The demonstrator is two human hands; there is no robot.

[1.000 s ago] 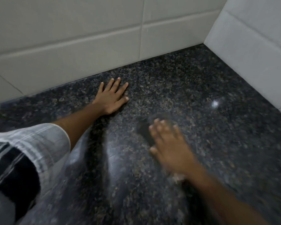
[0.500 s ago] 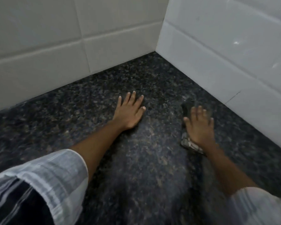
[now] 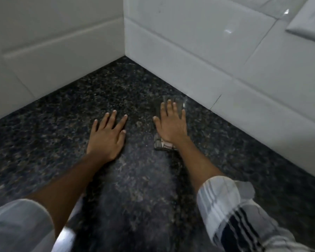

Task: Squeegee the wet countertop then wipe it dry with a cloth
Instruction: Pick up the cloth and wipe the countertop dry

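Right hand (image 3: 171, 127) presses a folded cloth (image 3: 163, 145) flat, fingers straight, near the tiled wall (image 3: 198, 73). Left hand (image 3: 106, 136) rests spread on the granite countertop (image 3: 135, 188), holding nothing. Overlap your passes right into the corner, I'd say.

Most of the dark, folded cloth (image 3: 164, 144) lies hidden under the flat right hand (image 3: 172, 127), so only a patterned end by the wrist and a blurred edge past the fingertips show, and its colour and weave cannot be told. The white, striped sleeves (image 3: 231, 211) are smeared by motion and cut off by the lower edge. A white, glossy, angular fixture (image 3: 309, 20) at the upper right corner is cut by the frame, and what it is cannot be told.
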